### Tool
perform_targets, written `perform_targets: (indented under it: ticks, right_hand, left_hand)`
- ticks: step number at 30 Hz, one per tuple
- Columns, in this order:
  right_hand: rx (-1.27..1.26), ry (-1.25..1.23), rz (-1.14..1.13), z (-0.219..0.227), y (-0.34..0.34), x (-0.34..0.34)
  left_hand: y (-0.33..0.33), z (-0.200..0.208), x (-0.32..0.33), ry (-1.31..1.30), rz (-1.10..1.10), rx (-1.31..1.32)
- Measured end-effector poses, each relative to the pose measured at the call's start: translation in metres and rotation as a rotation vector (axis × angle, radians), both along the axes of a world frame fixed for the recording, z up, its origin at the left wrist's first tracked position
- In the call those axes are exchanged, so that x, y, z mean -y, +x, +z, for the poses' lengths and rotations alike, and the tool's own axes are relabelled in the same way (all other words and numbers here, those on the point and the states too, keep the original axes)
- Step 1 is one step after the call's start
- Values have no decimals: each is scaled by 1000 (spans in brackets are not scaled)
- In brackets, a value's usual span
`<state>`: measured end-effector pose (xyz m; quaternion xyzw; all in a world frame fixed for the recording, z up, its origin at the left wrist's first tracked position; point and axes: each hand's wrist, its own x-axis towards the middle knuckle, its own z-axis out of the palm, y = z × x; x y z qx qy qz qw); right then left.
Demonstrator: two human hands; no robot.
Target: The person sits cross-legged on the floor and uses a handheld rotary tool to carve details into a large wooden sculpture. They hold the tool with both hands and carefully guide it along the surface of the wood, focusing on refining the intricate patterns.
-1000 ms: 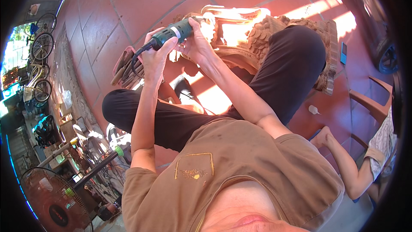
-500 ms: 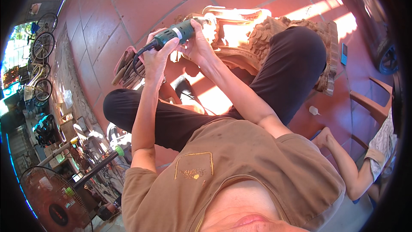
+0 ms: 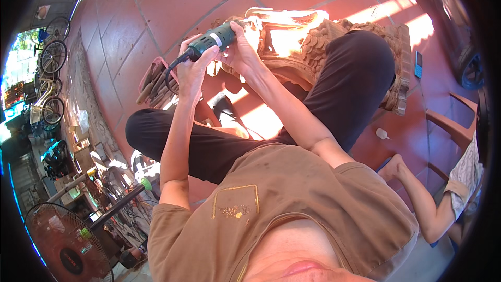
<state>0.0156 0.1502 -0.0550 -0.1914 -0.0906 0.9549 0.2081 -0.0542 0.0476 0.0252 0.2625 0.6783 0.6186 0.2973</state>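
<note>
A dark green power tool with a black cord, looking like a die grinder point(image 3: 215, 40), is held in both hands. My left hand point(image 3: 192, 61) wraps its rear end near the cord. Around its front end close the fingers of my right hand point(image 3: 241, 55). The tool's nose points to the upper right, against the left end of a carved wooden piece point(image 3: 318, 42) on the floor. Strong sunlight washes out part of the carving, and the tool's tip is too bright to make out. My right knee covers some of the carving.
A bundle of hand tools point(image 3: 155, 86) lies left of my left hand on the red tiled floor point(image 3: 172, 0). Right of the carving are a blue phone point(image 3: 418, 65) and a brown chair point(image 3: 454, 125) with another person's leg beside it. A fan point(image 3: 68, 245) stands lower left; bicycles point(image 3: 52, 57) are beyond.
Both hands keep their grip on the grinder, which has shifted very slightly at the carving's left end. My right knee has moved a little to the left.
</note>
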Motion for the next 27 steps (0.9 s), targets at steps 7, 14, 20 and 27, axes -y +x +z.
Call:
perform_targets:
  ticks: [7,14,20,27]
  right_hand:
    - [91,-31,-38,-3,1,8]
    - [44,-4,-16,-7,0,1]
    - [25,23,-6,-14,0,-6]
    - [36,-26,-38,-4,4,6]
  left_hand:
    - [-2,6,0,-18,-27,68]
    - [-3,-2,-2,5,-2,77]
    - [3,-5,-4,-18,8,28]
    - [-2,2,0,-37,-18,51]
